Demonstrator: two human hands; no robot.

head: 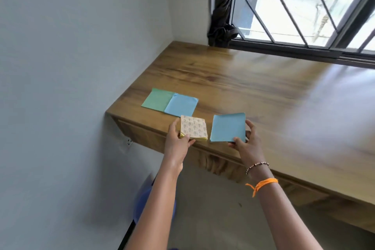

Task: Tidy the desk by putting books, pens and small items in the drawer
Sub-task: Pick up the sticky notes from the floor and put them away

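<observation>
On the wooden desk [253, 87], near its front edge, my left hand [178, 142] grips a yellow pad of notes with a patterned beige cover [194, 129]. Beside it my right hand [246, 144] holds a blue square pad [228, 127] by its right side and lower corner. Farther back on the desk lie a green paper square [157, 99] and a blue paper square [181, 104], the blue one overlapping the green. A drawer front [140, 134] shows under the desk's left end and looks closed.
A grey wall runs along the left, with a socket [129, 142] below the desk. A barred window [304, 6] and a tied dark curtain [223, 6] stand behind the desk. Something blue [146, 205], blurred, sits low beneath my left arm.
</observation>
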